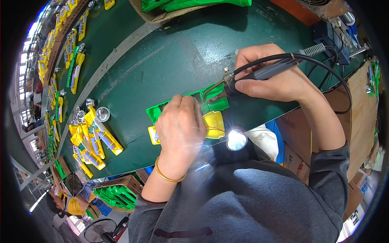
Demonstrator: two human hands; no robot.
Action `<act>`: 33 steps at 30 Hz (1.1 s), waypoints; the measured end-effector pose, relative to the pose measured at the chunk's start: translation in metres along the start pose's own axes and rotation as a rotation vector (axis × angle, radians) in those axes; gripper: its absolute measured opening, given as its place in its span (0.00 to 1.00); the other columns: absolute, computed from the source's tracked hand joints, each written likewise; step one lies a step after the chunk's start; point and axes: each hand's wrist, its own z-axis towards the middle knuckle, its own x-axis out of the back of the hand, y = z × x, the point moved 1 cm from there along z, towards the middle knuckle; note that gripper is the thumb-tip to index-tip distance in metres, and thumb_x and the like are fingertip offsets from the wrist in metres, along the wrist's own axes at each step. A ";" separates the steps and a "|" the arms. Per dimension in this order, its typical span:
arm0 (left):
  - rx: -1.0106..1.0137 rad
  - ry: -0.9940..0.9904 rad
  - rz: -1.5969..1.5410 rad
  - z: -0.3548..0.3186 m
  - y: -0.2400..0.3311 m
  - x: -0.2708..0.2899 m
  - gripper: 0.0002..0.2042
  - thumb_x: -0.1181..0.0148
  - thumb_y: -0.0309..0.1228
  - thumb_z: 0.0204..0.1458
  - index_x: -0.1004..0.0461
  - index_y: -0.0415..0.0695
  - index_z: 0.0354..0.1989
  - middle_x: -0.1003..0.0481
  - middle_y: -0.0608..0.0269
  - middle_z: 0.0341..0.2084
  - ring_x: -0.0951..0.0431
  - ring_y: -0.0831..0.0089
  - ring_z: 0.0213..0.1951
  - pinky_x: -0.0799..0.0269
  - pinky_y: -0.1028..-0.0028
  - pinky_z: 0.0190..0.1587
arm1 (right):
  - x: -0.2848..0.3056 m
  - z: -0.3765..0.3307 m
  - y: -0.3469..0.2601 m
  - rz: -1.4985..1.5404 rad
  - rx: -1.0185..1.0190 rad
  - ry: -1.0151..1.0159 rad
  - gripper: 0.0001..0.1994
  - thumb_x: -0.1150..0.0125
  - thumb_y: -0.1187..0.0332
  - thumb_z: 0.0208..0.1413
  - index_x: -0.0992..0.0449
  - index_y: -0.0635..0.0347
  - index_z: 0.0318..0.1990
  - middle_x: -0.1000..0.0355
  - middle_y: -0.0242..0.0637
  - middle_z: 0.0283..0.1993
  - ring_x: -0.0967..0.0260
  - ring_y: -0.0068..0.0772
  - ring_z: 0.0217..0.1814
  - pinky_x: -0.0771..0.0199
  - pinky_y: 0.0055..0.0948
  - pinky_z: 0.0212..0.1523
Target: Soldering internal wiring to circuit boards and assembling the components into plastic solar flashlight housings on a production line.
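My right hand (269,75) grips a soldering iron (275,68) with a thin brass-coloured tube beside its tip. That tip reaches into the right end of a green plastic flashlight casing (212,91). Over the casing's left part lies my left hand (180,121), its fingers bent and pressed down on it; what the fingertips touch is hidden. Just below, nearer to me, sits a yellow flashlight casing half (213,124), partly covered by the left hand, with thin wires running out. A lit reflector lamp (236,140) shines at the table's near edge.
Yellow flashlight halves (91,141) with reflectors are heaped at the left. A box of green casings (174,5) stands at the far side, another box (117,194) below the table at left. The iron's black cable (324,65) loops at right. A co-worker (69,202) is at lower left.
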 end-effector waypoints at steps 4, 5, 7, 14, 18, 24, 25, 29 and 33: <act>-0.002 0.002 0.007 0.001 0.001 -0.001 0.04 0.45 0.24 0.45 0.31 0.38 0.23 0.32 0.52 0.20 0.28 0.53 0.24 0.33 0.59 0.26 | -0.003 0.002 0.001 0.008 -0.006 -0.013 0.09 0.35 0.69 0.41 0.29 0.63 0.26 0.30 0.29 0.23 0.34 0.18 0.26 0.34 0.21 0.28; -0.004 0.001 0.006 0.002 0.002 0.000 0.04 0.45 0.24 0.45 0.31 0.38 0.23 0.32 0.52 0.20 0.28 0.53 0.24 0.33 0.59 0.26 | -0.003 0.002 0.002 0.003 -0.008 -0.022 0.09 0.35 0.69 0.41 0.29 0.63 0.26 0.30 0.30 0.23 0.34 0.18 0.26 0.34 0.21 0.28; 0.012 -0.016 0.010 0.002 0.002 0.000 0.04 0.45 0.24 0.45 0.31 0.38 0.22 0.33 0.52 0.20 0.28 0.53 0.25 0.33 0.59 0.26 | -0.004 0.002 0.002 -0.002 -0.011 -0.029 0.09 0.35 0.69 0.41 0.29 0.63 0.26 0.30 0.30 0.23 0.34 0.18 0.26 0.34 0.21 0.28; -0.001 -0.009 -0.007 0.002 0.001 0.000 0.03 0.45 0.23 0.44 0.31 0.38 0.23 0.33 0.52 0.20 0.28 0.53 0.25 0.33 0.59 0.27 | 0.010 -0.004 0.004 0.045 -0.003 0.042 0.08 0.35 0.71 0.42 0.29 0.63 0.26 0.30 0.29 0.23 0.33 0.18 0.26 0.33 0.19 0.26; 0.008 -0.003 -0.012 0.002 0.000 -0.001 0.03 0.45 0.23 0.44 0.31 0.39 0.22 0.33 0.52 0.20 0.28 0.54 0.25 0.33 0.59 0.26 | 0.014 -0.020 0.007 0.304 -0.054 0.205 0.09 0.39 0.66 0.46 0.29 0.62 0.28 0.31 0.30 0.23 0.32 0.18 0.24 0.33 0.17 0.22; 0.014 -0.002 -0.036 0.002 0.001 0.000 0.02 0.45 0.24 0.44 0.30 0.39 0.22 0.32 0.53 0.21 0.28 0.54 0.25 0.33 0.59 0.27 | -0.095 -0.035 0.004 1.182 0.174 0.850 0.12 0.50 0.63 0.61 0.36 0.61 0.47 0.31 0.35 0.37 0.30 0.28 0.37 0.29 0.31 0.49; 0.031 -0.011 -0.037 0.000 0.002 0.000 0.02 0.44 0.24 0.44 0.29 0.40 0.23 0.31 0.53 0.21 0.28 0.54 0.25 0.33 0.59 0.27 | -0.113 -0.036 0.005 1.208 0.210 0.820 0.12 0.52 0.64 0.62 0.37 0.61 0.49 0.32 0.34 0.39 0.31 0.28 0.40 0.31 0.33 0.53; 0.026 -0.003 -0.019 -0.002 0.000 0.001 0.02 0.41 0.25 0.45 0.26 0.40 0.25 0.29 0.57 0.21 0.27 0.57 0.24 0.33 0.64 0.27 | -0.143 -0.017 -0.009 1.118 0.297 0.904 0.11 0.52 0.66 0.64 0.36 0.63 0.48 0.34 0.34 0.45 0.37 0.23 0.48 0.33 0.30 0.53; 0.018 0.036 -0.010 -0.007 -0.003 0.002 0.03 0.42 0.26 0.46 0.25 0.40 0.27 0.29 0.56 0.22 0.27 0.56 0.25 0.32 0.64 0.28 | -0.150 -0.009 -0.003 1.079 0.264 0.934 0.13 0.52 0.63 0.63 0.36 0.63 0.47 0.34 0.36 0.44 0.36 0.23 0.46 0.34 0.26 0.51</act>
